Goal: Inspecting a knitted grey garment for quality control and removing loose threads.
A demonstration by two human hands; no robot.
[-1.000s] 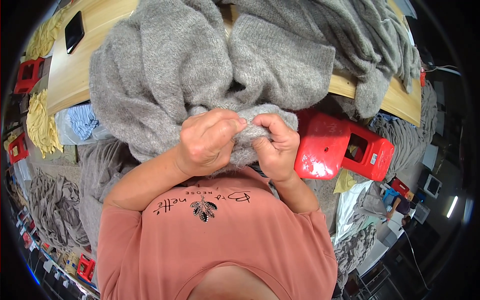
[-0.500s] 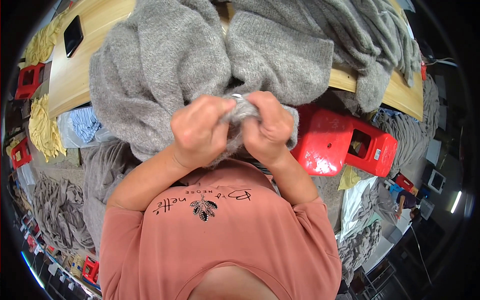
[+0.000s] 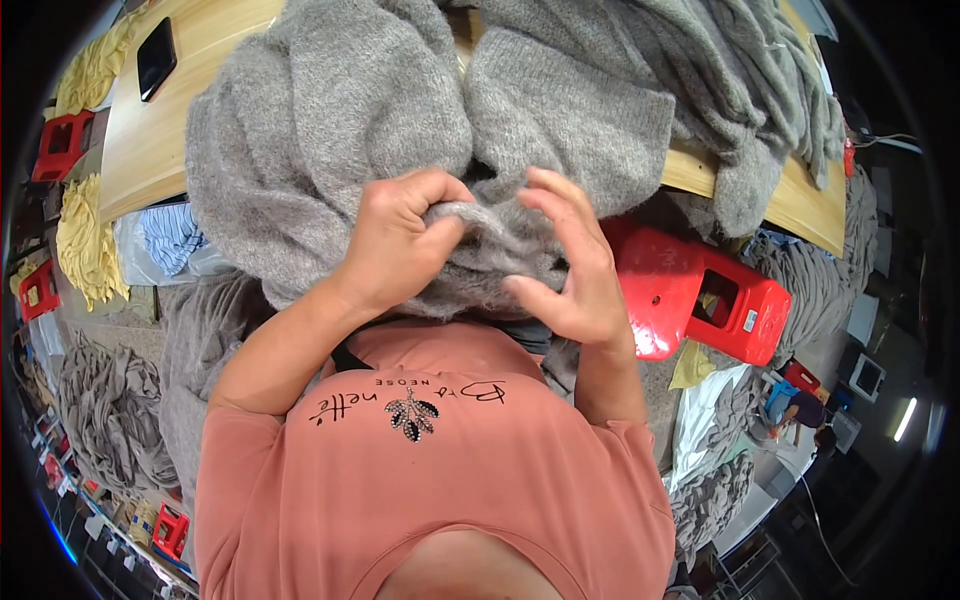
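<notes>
A fuzzy grey knitted garment (image 3: 330, 130) spreads over the table's near edge and hangs down toward my lap. My left hand (image 3: 405, 240) pinches a folded edge of it between thumb and fingers, just in front of my chest. Beside that fold my right hand (image 3: 570, 255) is spread, thumb apart from the fingers, with nothing gripped. A wide ribbed band (image 3: 610, 130) of grey knit lies flat to the right, beyond my right hand. Whether a small item sits inside the pinched fold is hidden by my left fingers.
On the wooden table (image 3: 150, 170) lies a black phone (image 3: 157, 60) at the left. More grey knitwear (image 3: 740, 100) is heaped at the right. A red plastic stool (image 3: 740, 300) stands right of me. Yellow cloth (image 3: 90, 240) and a bagged blue striped cloth (image 3: 172, 238) are left. A person (image 3: 805, 410) is far right.
My right hand has let go of the knit and opened, moving slightly right. My left hand keeps its pinch on the fold. The white bit seen between the hands no longer shows.
</notes>
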